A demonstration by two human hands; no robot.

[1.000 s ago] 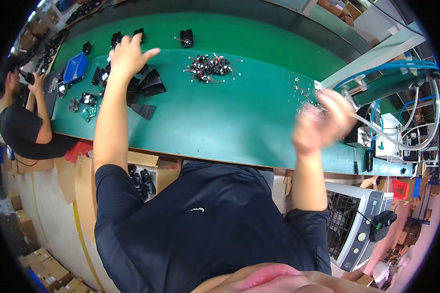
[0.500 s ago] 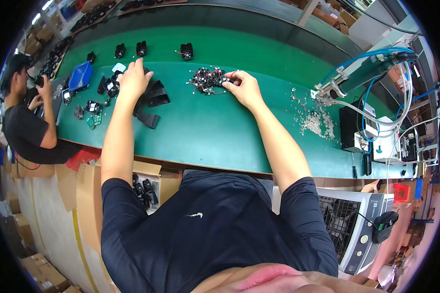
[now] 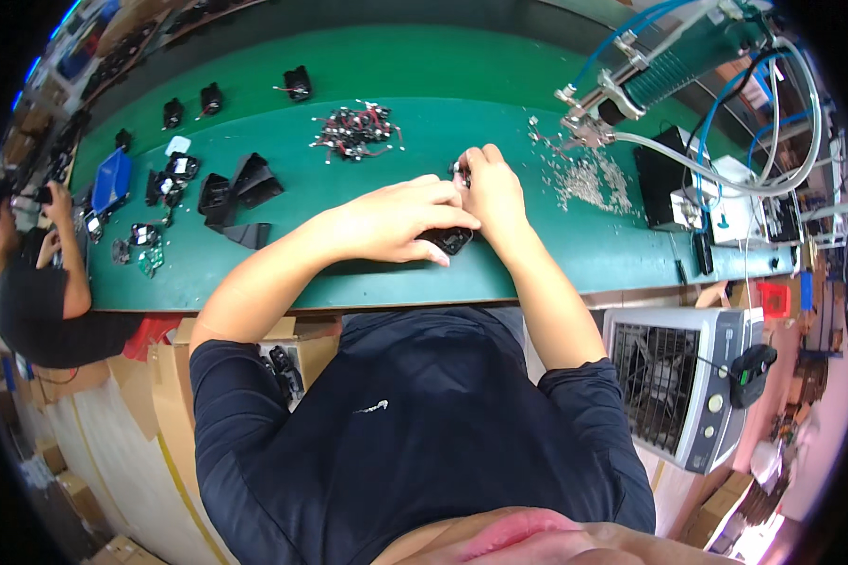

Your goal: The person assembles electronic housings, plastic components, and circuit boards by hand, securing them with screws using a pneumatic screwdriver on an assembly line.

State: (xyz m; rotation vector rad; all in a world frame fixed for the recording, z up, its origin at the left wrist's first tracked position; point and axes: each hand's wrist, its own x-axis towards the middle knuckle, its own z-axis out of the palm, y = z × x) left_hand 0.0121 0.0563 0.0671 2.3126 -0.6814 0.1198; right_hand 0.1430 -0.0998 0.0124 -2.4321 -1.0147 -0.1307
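My left hand is closed around a black plastic housing, which shows below its fingers near the table's front. Right beside it, my right hand pinches a small black part with a pale tip between thumb and fingers. The two hands touch or nearly so, and hide most of both parts. Beyond them lies a pile of small black parts with red wires and white plugs. Larger black plastic pieces rest on the green table to the left.
Small metal pieces are scattered at the right, below a clamped tool with hoses. Black units stand along the back. A blue tray and circuit boards lie left, near a co-worker.
My left hand has come rightward from the black pieces and now holds a black housing. From the pile, my right hand has drawn nearer me with a small part. The view has shifted.
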